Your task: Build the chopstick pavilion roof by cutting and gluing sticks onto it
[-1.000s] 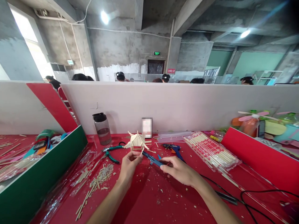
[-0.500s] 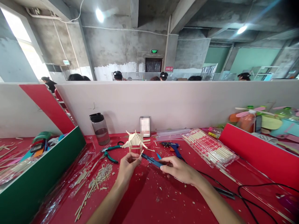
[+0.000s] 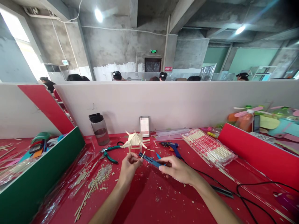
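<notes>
Between the fingertips of my left hand (image 3: 129, 165) is a short thin wooden stick (image 3: 143, 154), tilted upward. My right hand (image 3: 174, 168) is closed round a blue tool (image 3: 151, 161), perhaps a cutter, whose far end meets the stick by my left fingertips. Just beyond my left hand stands a small house-like model (image 3: 134, 141) of pale sticks, with a peaked roof on posts. A bright blue pointed item (image 3: 158, 156) shows behind my right fingers.
Green-handled pliers (image 3: 110, 157), stick offcuts (image 3: 100, 177) and a bottle (image 3: 99, 129) lie or stand left. A blue glue gun (image 3: 173, 148), packed sticks (image 3: 210, 146) and a black cable (image 3: 244, 202) are right. Green (image 3: 44, 174) and red dividers (image 3: 259, 155) flank the table.
The stick in my left fingers has tilted and now leans to the right across the end of the blue tool. My right hand has moved very slightly left with the tool.
</notes>
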`<state>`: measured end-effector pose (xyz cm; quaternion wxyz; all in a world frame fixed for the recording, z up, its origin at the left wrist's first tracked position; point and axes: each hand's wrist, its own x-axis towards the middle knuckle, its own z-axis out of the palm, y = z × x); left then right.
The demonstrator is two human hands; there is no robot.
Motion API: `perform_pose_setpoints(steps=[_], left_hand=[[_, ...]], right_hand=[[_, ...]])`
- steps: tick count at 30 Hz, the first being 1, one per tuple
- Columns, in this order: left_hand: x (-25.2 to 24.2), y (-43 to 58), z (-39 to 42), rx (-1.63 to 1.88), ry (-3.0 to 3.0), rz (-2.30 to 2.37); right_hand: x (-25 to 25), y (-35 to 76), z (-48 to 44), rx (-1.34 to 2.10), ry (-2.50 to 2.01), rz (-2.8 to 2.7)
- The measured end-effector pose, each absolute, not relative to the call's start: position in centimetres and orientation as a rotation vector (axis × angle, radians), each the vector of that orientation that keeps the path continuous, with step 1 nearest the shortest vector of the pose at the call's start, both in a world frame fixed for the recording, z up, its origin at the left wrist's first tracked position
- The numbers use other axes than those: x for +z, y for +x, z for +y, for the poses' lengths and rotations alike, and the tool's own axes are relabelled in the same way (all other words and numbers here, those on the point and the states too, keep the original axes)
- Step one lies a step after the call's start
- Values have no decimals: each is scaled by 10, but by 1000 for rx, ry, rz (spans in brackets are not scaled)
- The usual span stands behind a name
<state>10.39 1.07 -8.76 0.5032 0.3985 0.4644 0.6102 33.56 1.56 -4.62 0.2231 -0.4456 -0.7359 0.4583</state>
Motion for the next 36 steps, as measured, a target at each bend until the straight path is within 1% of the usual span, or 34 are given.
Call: perform_pose_setpoints(steps=[21, 28, 32, 36], left_hand=[[-91, 104, 12, 1476, 969, 1103], [-93, 102, 13, 1460, 1044, 1102], [-97, 94, 19, 1395, 1206, 1090], [-88, 80, 16, 1211, 1507, 1213]], right_hand=[[-42, 334, 14, 1155, -1220, -2049], [-41, 336, 14, 1167, -1190, -2052], [-42, 339, 15, 1178, -1187, -2048], [-44, 343, 13, 1214, -1287, -2014]])
